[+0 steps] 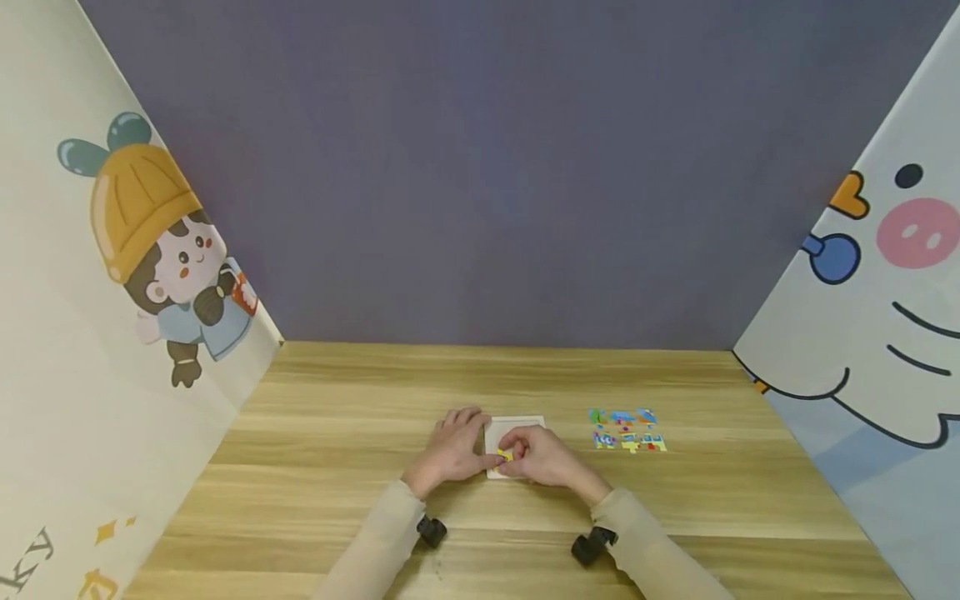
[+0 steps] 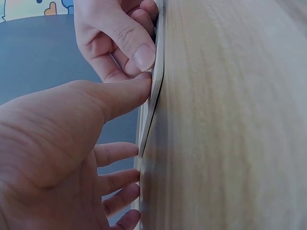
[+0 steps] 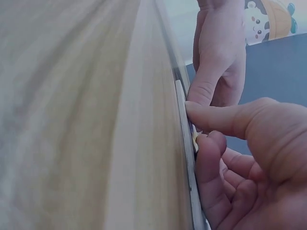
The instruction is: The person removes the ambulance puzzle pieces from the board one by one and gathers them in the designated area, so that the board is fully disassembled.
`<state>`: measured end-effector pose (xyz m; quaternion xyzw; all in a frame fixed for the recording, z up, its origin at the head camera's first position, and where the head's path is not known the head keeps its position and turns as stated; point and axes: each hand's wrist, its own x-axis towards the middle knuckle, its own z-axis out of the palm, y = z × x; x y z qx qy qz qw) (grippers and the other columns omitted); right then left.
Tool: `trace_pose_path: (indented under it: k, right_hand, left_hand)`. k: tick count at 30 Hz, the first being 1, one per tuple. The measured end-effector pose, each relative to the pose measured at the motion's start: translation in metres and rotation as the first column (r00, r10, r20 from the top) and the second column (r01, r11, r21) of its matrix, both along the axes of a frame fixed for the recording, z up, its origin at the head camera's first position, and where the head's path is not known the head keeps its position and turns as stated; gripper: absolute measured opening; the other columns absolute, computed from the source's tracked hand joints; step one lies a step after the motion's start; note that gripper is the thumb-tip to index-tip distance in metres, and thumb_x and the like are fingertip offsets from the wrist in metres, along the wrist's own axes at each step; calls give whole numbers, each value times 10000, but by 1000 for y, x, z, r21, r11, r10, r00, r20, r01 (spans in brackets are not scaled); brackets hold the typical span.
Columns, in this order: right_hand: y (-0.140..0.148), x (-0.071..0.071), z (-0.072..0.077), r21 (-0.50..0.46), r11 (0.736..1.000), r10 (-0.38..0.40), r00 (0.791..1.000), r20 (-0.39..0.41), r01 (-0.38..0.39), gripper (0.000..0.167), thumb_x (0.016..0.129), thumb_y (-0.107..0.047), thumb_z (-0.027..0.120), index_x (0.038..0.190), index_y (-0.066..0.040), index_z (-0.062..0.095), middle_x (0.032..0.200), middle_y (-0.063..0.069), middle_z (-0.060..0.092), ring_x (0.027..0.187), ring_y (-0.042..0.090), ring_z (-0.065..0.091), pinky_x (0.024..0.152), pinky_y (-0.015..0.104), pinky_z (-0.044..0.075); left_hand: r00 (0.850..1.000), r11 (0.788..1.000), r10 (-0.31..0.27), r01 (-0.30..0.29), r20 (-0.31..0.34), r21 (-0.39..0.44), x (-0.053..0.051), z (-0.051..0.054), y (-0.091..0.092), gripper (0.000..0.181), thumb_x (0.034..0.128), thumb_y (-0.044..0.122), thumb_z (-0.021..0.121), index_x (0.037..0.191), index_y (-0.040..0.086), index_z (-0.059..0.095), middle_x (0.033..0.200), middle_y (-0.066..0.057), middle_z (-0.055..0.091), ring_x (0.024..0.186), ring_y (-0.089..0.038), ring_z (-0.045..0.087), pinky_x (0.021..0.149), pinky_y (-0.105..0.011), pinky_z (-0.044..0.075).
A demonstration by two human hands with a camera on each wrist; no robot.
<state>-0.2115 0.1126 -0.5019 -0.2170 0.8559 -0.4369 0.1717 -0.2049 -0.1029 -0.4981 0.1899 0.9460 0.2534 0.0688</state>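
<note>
A small white tray (image 1: 525,419) lies on the table in the head view, with a yellow piece (image 1: 505,455) near its lower left. My right hand (image 1: 546,457) pinches this piece between thumb and curled fingers over the tray. At the tray's left side is my left hand (image 1: 455,447), fingers spread and thumb reaching to the piece. The left wrist view shows the left hand (image 2: 62,139) with its thumb tip beside the right thumb at the tray's edge (image 2: 152,108). In the right wrist view, a yellow bit (image 3: 195,136) shows by the right hand (image 3: 259,153), mostly hidden by fingers.
Several colourful pieces (image 1: 622,417) lie in two rows on the wooden table (image 1: 337,417), right of the tray. A dark grey panel (image 1: 495,183) stands behind the table. Side walls carry cartoon figures. A small black device is strapped at each wrist.
</note>
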Motion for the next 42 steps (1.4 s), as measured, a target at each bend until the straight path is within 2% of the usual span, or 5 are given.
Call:
trace_pose_path:
  k: [17, 26, 32, 36, 42]
  right_hand:
    - [-5, 6, 0, -8, 999, -47, 998, -40, 47, 294, 884, -196, 868, 1115, -89, 722, 714, -42, 570, 601, 93, 478, 548, 206, 376]
    - [-9, 6, -7, -52, 991, -126, 991, -42, 124, 311, 819, -177, 922, 1046, -118, 719, 877, 1, 643, 797, 147, 554, 709, 271, 436]
    - [-3, 1, -15, -99, 992, -79, 995, -63, 73, 267, 846, -122, 889, 1053, -92, 722, 944, 24, 689, 885, 144, 601, 781, 257, 476]
    - [5, -3, -16, -184, 982, -48, 999, 12, 50, 201, 892, -117, 847, 1061, -65, 751, 945, 39, 708, 869, 106, 619, 784, 230, 495]
    - [11, -7, -12, -231, 966, -70, 981, 183, 112, 207, 929, -174, 823, 1104, -81, 764, 952, 18, 706, 557, 75, 443, 483, 199, 383]
  left_hand:
    - [1000, 1000, 25, -24, -16, 16, -2, -7, 2, 570, 1078, 428, 591, 1515, 64, 553, 1641, -197, 443, 1499, -432, 390, 1219, -654, 322]
    - [999, 999, 30, -30, -31, 17, -2, -6, 2, 523, 1069, 326, 612, 1507, 47, 550, 1627, -220, 458, 1484, -439, 408, 1218, -650, 331]
    - [1000, 1000, 16, -16, -26, -4, -1, -6, 2, 582, 1014, 315, 693, 1508, 48, 544, 1633, -218, 452, 1478, -434, 410, 1205, -645, 350]
    - [999, 1000, 22, -21, -29, 6, -2, -10, 1, 597, 1014, 346, 703, 1516, 65, 543, 1638, -206, 450, 1489, -429, 401, 1210, -638, 346]
    - [999, 999, 30, -29, -35, 18, -5, -12, 0, 625, 991, 359, 714, 1525, 84, 540, 1646, -191, 444, 1492, -416, 400, 1224, -632, 336]
